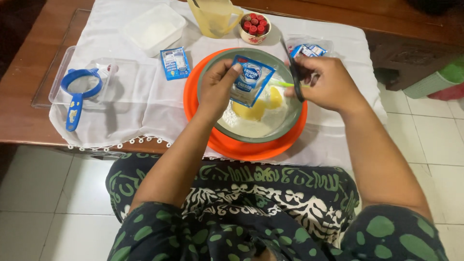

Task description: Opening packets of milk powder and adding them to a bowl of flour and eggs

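Observation:
My left hand [216, 86] pinches a small blue and white sachet [250, 79] by its upper left corner, holding it over a grey bowl [290, 122]. My right hand [326, 82] grips black scissors [294, 75] at the sachet's right side, blades pointing away from me. The bowl holds white flour and yellow egg yolks [263, 107], and a light green utensil handle [285, 84] lies across it. The grey bowl sits inside an orange basin [232, 147] on a white cloth.
On the white cloth [145, 101] lie a second blue sachet [175, 63], a clear bag with more sachets [309, 49], a white lidded box [154, 29], a yellow jug [215, 17], a bowl of red-capped bottles [254, 26] and a blue sieve [79, 89] in a clear tray.

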